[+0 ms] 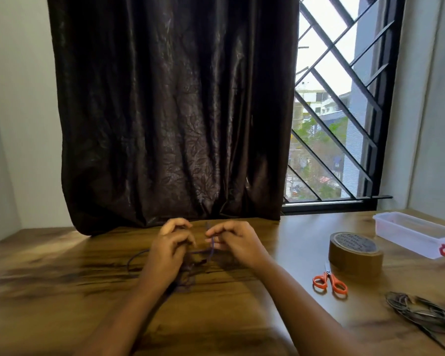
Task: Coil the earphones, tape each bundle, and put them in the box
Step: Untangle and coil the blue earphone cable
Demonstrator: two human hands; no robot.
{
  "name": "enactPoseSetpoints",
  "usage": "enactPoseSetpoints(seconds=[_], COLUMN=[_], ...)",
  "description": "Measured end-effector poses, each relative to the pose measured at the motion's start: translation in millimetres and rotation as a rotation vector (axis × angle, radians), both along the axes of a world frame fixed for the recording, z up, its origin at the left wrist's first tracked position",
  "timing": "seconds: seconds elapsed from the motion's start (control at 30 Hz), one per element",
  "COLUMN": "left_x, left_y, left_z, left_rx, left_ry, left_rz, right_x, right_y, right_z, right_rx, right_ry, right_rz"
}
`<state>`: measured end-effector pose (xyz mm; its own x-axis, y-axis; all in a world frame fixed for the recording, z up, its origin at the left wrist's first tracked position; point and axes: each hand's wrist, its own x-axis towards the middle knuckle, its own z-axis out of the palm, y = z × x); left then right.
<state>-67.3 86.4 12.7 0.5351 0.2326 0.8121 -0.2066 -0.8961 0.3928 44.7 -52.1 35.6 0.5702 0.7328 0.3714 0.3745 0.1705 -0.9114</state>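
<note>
Item: purple earphone cord [212, 246], lying mid-table [62, 291] in front of curtain [165, 111], one strand rising btwn hands.
L hand [171, 249]: fingers curling round cord; blurry.
R hand [235, 244]: thumb & fingers pinching upright strand.
Sitting to the R: tape roll [355, 253], scissors [330, 280] just beside it, clear box [411, 233] further back, dark earphone tangle [421, 312] nearer.

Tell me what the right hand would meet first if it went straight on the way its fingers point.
The right hand points left. Past the purple earphone cord it pinches, the left hand probably comes first; the depth between them is unclear.
</note>
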Motion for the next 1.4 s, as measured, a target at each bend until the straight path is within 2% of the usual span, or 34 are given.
enactPoseSetpoints(seconds=[0.03,0.07,0.23,0.37,0.47,0.53,0.63,0.73,0.83,0.87,0.93,1.0,1.07,1.13,1.2,1.23,1.27,1.37,1.4], left_x=[-0.2,0.6,1.4,2.8,-2.5,-4.5,-2.3,-8.3,-14.3,-13.5,-9.6,-6.1,-4.7,-3.4,-2.5,-2.0,-1.8,-1.6,-1.2], left_y=[-3.0,-5.5,-15.2,-11.9,-0.2,8.0,11.5,23.5,28.0,24.1,14.7,9.7,6.3,3.2,1.5,2.4,3.5,4.1,3.4], left_z=[-0.1,-0.6,-2.7,-6.1,-2.3,-1.8,-4.5,-3.0,-2.0,-2.0,-2.1,-1.7,-2.0,-3.8,-3.9,-4.0,-4.0,-5.6,-5.7], left_rx=[-0.006,-0.008,-0.068,0.017,0.011,-0.016,0.018,-0.09,-0.153,-0.155,-0.14,-0.09,-0.028,0.005,0.014,0.017,0.017,0.007,-0.002], left_ry=[-0.003,0.003,0.183,0.315,0.284,0.233,0.253,0.155,0.135,0.148,0.159,0.159,0.16,0.149,0.131,0.128,0.132,0.164,0.165], left_rz=[-0.011,-0.029,-0.187,-0.092,-0.028,0.004,0.044,0.144,0.18,0.173,0.155,0.154,0.154,0.143,0.157,0.167,0.174,0.169,0.159], right_x=[-1.4,-1.9,-1.7,5.0,18.0,29.5,40.8,50.8,63.1,62.6,51.2,35.1,14.1,-6.5,-17.3,-17.9,-15.1,-7.7,-6.4], right_y=[-0.7,-1.9,-6.4,-8.5,-13.9,-18.3,-18.5,-26.1,-38.9,-39.2,-32.9,-21.3,-8.3,3.5,8.4,8.7,8.9,8.8,8.9], right_z=[2.1,4.5,4.1,3.8,1.9,-0.2,-4.9,-9.5,-12.6,-12.5,-10.5,-8.6,-3.3,-2.5,-2.9,-4.0,-4.7,-3.7,-3.4], right_rx=[0.007,0.008,-0.042,-0.064,-0.064,-0.097,-0.117,-0.103,-0.249,-0.333,-0.526,-0.498,-0.396,-0.368,-0.188,-0.077,-0.002,0.037,0.031], right_ry=[0.15,0.221,0.1,0.099,0.013,-0.133,-0.357,-0.391,-0.355,-0.399,-0.616,-0.811,-0.787,-0.646,-0.278,-0.124,-0.061,-0.152,-0.12], right_rz=[0.09,0.152,0.261,0.318,0.149,-0.056,-0.365,-0.654,-0.862,-0.899,-0.928,-0.748,-0.382,-0.072,0.119,0.164,0.166,0.1,0.125])
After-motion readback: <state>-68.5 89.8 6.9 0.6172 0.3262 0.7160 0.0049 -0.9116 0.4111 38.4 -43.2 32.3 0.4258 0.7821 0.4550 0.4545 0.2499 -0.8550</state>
